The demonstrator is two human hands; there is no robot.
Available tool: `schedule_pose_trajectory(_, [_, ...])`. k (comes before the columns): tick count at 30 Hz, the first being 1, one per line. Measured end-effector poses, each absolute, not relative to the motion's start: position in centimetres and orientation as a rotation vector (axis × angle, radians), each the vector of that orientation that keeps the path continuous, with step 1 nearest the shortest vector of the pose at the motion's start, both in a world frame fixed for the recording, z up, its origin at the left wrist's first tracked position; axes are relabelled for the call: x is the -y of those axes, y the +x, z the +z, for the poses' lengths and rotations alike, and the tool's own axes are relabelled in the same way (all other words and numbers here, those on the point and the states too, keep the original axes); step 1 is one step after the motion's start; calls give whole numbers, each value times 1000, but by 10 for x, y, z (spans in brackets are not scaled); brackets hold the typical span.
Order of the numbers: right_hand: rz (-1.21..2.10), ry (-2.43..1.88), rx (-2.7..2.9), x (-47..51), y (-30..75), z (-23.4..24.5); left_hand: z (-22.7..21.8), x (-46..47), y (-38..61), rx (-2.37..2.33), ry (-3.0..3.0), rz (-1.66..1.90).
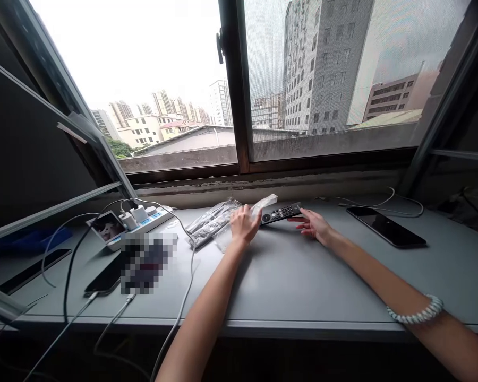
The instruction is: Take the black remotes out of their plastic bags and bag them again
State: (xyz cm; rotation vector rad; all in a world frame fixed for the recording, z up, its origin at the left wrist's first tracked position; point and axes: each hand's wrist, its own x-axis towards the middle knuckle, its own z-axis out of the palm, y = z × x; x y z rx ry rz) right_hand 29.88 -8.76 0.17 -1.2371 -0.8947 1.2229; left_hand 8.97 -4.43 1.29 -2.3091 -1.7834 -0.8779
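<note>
A slim black remote control (279, 214) with light buttons lies slanted near the back of the desk. My left hand (244, 225) is closed at its left end, on a clear plastic sleeve (266, 202) that sticks up past the fingers. How much of the remote is inside the sleeve is hidden by the hand. At the remote's other end is my right hand (315, 227), its thumb on the tip and its fingers curled below the near edge. Crumpled plastic packaging (213, 222) with grey contents rests just left of my left hand.
A black phone (386, 225) lies to the right, beside a white cable (408, 214). On the left are a power strip (153, 218) with plugs, a small photo (107, 229), another dark phone (108, 275), and a blurred-out item. Cables hang over the front edge. A window is behind.
</note>
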Motion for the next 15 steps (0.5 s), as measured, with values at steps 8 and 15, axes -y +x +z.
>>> schedule_pose_trajectory(8, [1406, -1181, 1070, 93, 292, 7, 7, 51, 103, 1485, -2579, -737])
schedule_pose_trajectory(15, [1018, -1367, 1277, 88, 309, 10, 8, 58, 108, 1263, -2686, -629])
